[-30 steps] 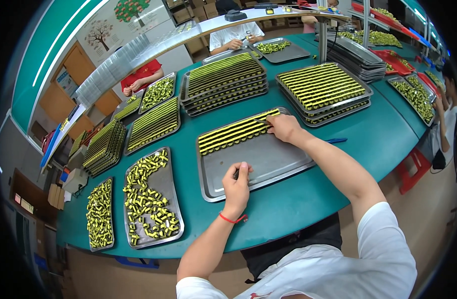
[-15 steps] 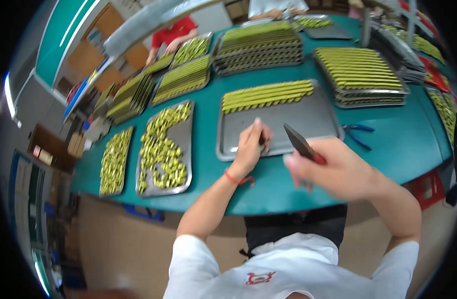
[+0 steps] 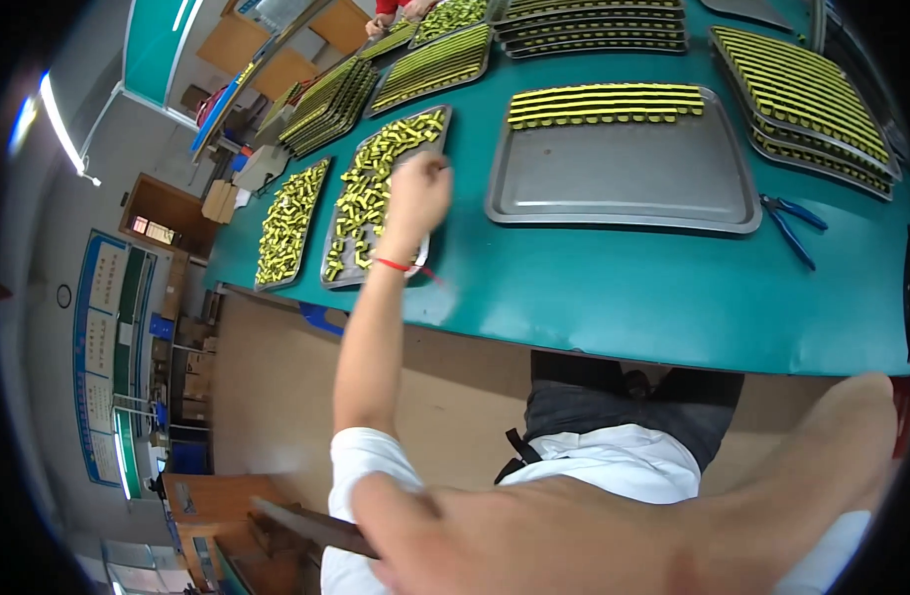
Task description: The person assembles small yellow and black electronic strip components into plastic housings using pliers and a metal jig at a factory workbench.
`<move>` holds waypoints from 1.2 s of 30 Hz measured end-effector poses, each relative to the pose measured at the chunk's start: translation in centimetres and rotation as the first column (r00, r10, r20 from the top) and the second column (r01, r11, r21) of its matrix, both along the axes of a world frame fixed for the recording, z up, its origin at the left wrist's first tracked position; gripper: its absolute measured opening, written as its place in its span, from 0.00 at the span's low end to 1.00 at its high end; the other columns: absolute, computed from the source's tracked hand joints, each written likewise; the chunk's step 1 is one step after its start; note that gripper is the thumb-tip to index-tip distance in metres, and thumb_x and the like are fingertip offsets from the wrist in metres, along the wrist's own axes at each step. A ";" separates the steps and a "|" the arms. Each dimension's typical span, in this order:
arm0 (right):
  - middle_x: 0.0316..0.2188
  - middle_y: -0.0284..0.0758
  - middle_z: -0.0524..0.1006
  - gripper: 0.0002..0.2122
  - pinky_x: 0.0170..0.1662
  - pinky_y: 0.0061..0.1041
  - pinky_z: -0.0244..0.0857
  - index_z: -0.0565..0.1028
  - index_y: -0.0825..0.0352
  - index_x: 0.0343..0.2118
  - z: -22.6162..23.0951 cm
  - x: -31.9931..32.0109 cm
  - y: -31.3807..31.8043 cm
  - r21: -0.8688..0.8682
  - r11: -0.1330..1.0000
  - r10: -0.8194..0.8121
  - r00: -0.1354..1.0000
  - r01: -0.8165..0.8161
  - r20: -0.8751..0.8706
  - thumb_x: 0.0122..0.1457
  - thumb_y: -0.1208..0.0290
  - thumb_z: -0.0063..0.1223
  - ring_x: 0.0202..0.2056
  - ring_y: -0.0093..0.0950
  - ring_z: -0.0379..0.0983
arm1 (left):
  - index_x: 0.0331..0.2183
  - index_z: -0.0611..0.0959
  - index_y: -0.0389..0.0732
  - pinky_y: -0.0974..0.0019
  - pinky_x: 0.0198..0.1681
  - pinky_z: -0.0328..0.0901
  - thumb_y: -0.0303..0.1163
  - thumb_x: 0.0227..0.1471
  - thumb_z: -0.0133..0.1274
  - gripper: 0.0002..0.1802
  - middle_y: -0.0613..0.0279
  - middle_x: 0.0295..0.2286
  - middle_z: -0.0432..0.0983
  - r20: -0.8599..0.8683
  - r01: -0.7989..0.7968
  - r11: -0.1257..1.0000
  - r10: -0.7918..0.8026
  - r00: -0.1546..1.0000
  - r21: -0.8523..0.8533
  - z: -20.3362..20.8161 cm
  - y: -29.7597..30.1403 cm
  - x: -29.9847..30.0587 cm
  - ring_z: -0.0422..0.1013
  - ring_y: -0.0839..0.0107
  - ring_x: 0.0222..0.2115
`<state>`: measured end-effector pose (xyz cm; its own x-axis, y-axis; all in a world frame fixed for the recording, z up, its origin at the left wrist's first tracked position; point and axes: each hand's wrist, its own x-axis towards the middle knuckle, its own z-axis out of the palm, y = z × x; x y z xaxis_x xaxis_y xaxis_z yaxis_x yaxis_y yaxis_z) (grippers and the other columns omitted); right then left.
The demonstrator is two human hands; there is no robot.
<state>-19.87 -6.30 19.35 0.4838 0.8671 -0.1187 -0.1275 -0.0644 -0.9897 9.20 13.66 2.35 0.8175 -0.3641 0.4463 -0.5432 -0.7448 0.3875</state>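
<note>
My left hand point(image 3: 418, 203) is over the right part of a metal tray point(image 3: 437, 111) of loose, small yellow-and-black pieces point(image 3: 361, 198). Its fingers are curled together; what they hold, if anything, is too small to name. Close to the camera at the bottom, my right hand point(image 3: 445, 540) is closed round a dark pointed tool point(image 3: 316, 526), whose tip points left. A larger grey tray point(image 3: 624, 178) lies in front of me, with rows of the same pieces point(image 3: 606, 104) lined up along its far side.
Blue-handled cutters point(image 3: 794, 223) lie right of the grey tray. Stacked trays of lined-up pieces point(image 3: 807, 99) stand at the far right, more stacks point(image 3: 594, 30) at the back. Another tray of loose pieces point(image 3: 294, 223) is at the left. A co-worker's hands point(image 3: 381, 22) show at the back.
My left hand has moved left from the large grey tray to the loose pieces. My right hand, with the pointed tool, has come down and left, nearer the camera. The view has shifted.
</note>
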 end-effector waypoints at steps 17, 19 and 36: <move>0.26 0.37 0.75 0.08 0.26 0.24 0.66 0.68 0.70 0.42 -5.5 -1.3 -6.0 -0.241 0.691 -0.192 0.494 0.682 0.848 0.62 0.74 0.47 0.23 0.28 0.72 | 0.36 0.83 0.33 0.56 0.36 0.70 0.37 0.46 0.62 0.18 0.47 0.29 0.79 -0.058 -0.240 0.941 0.261 0.964 0.237 -0.3 6.1 4.4 0.76 0.53 0.32; 0.26 0.37 0.76 0.08 0.26 0.22 0.64 0.70 0.70 0.42 -7.6 2.4 -7.1 -0.177 0.708 -0.446 0.628 0.683 0.638 0.61 0.74 0.47 0.22 0.26 0.71 | 0.29 0.82 0.32 0.68 0.23 0.63 0.34 0.47 0.61 0.14 0.58 0.20 0.75 -0.244 -0.227 0.943 0.166 0.955 -0.245 0.7 4.9 4.3 0.71 0.72 0.22; 0.30 0.45 0.73 0.24 0.17 0.19 0.53 0.65 0.71 0.46 -19.4 12.0 -12.2 0.256 0.622 -0.496 0.626 0.740 -0.602 0.40 0.89 0.38 0.26 0.31 0.71 | 0.44 0.78 0.33 0.77 0.26 0.58 0.27 0.55 0.58 0.15 0.71 0.28 0.71 -0.428 0.123 0.627 -0.648 0.630 -0.769 -1.5 -15.5 -5.1 0.63 0.85 0.25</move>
